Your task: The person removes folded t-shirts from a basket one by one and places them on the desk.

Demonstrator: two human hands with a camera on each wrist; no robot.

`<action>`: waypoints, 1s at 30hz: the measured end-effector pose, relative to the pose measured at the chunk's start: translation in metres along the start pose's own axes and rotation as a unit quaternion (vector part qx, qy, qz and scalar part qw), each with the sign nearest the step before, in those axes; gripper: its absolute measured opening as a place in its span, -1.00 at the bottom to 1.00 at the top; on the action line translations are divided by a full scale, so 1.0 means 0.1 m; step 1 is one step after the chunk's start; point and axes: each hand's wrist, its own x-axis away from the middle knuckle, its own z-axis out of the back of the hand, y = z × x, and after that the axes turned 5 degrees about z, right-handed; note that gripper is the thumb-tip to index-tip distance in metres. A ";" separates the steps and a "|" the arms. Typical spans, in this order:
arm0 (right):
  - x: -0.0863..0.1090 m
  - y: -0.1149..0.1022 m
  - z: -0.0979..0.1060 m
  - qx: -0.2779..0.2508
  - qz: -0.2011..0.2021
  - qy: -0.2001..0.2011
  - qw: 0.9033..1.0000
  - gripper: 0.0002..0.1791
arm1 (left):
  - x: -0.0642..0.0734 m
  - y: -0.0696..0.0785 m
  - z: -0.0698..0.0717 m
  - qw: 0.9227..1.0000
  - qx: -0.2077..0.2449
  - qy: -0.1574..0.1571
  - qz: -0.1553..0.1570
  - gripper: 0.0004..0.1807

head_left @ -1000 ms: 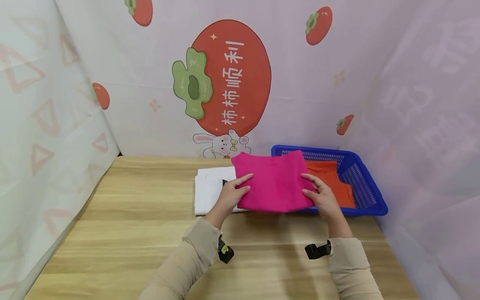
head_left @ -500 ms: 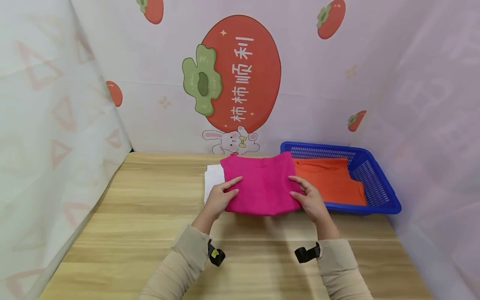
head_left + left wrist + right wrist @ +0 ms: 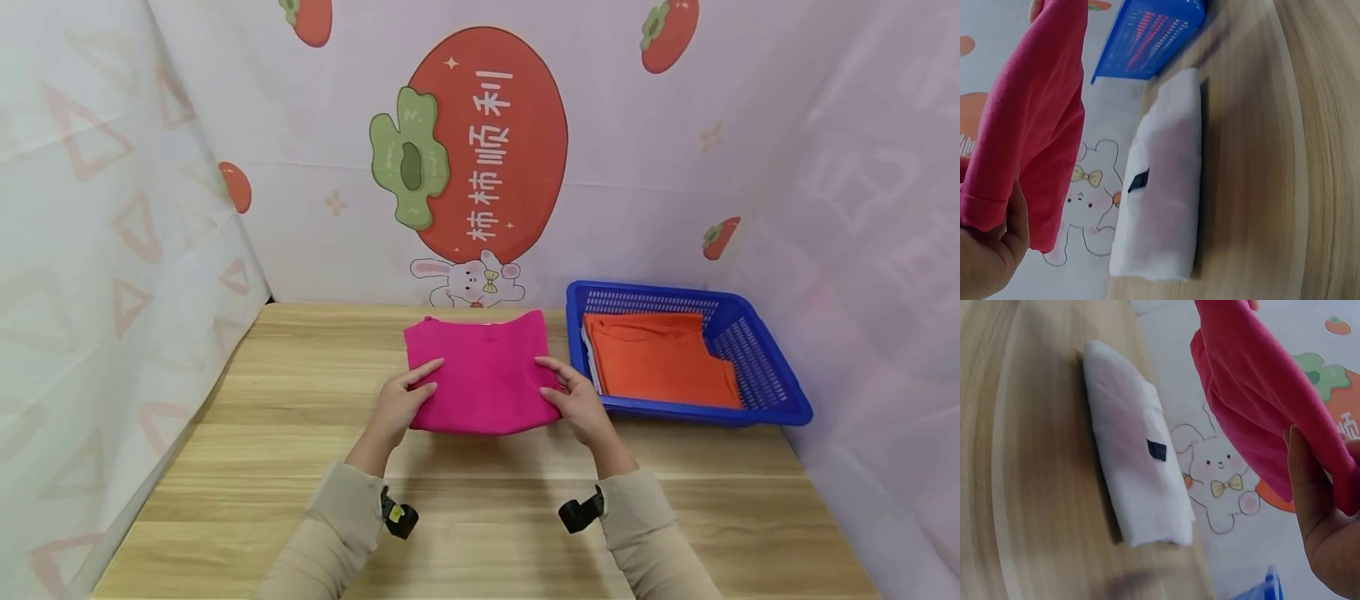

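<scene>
A folded bright pink garment [image 3: 486, 379] hangs in the air between my two hands. My left hand [image 3: 400, 408] pinches its left edge, thumb and fingers on either face. On the opposite edge, my right hand [image 3: 581, 408] grips it the same way. Below the pink cloth lies a folded white garment [image 3: 1169, 187] with a small black patch [image 3: 1139, 180], on the table. The wrist views show a gap between the two cloths. From the head view the pink cloth hides nearly all of the white one.
To the right stands a blue perforated basket [image 3: 772, 358] holding a folded orange garment [image 3: 660, 358], with a pale cloth edge [image 3: 590, 358] showing beneath it. The wooden table [image 3: 300, 417] meets a printed curtain [image 3: 315, 250] at the back and hangings on both sides.
Both hands have carried the pink garment left, away from the basket and over the white garment. More of the orange garment in the basket now shows. The head view has shifted slightly.
</scene>
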 end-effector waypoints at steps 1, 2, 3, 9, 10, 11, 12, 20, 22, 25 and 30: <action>-0.01 0.01 -0.04 -0.002 0.000 -0.002 1.000 -0.49 | 0.00 -0.01 0.04 1.000 -0.001 0.003 0.002 -0.62; -0.03 0.02 -0.08 -0.004 -0.001 -0.004 1.000 -0.49 | 0.00 -0.02 0.08 1.000 -0.005 0.007 0.004 -0.63; -0.05 0.03 -0.11 -0.004 0.001 -0.008 1.000 -0.50 | 0.01 -0.03 0.11 1.000 -0.006 0.011 0.008 -0.63; -0.14 0.12 -0.29 -0.004 0.012 -0.030 0.999 -0.51 | 0.04 -0.10 0.29 0.999 0.004 0.026 0.031 -0.62; -0.15 0.13 -0.31 -0.001 0.011 -0.032 0.999 -0.51 | 0.04 -0.11 0.31 0.999 0.007 0.026 0.034 -0.62; -0.16 0.15 -0.33 0.002 0.010 -0.033 0.999 -0.51 | 0.05 -0.12 0.33 0.999 0.010 0.026 0.037 -0.61; -0.18 0.16 -0.34 0.004 0.008 -0.033 0.999 -0.51 | 0.05 -0.13 0.35 0.999 0.012 0.026 0.040 -0.61; -0.32 0.23 -0.60 -0.011 0.002 -0.036 0.999 -0.52 | 0.01 -0.18 0.57 0.998 0.004 0.036 0.050 -0.59; -0.36 0.24 -0.67 -0.017 -0.006 -0.041 0.999 -0.52 | 0.02 -0.19 0.65 0.998 -0.003 0.041 0.050 -0.59; -0.41 0.26 -0.79 -0.017 -0.013 -0.057 0.998 -0.52 | 0.04 -0.19 0.77 0.997 -0.013 0.049 0.057 -0.58; -0.48 0.32 -0.98 0.014 -0.018 -0.080 0.997 -0.54 | 0.06 -0.21 0.97 0.995 -0.035 0.056 0.072 -0.57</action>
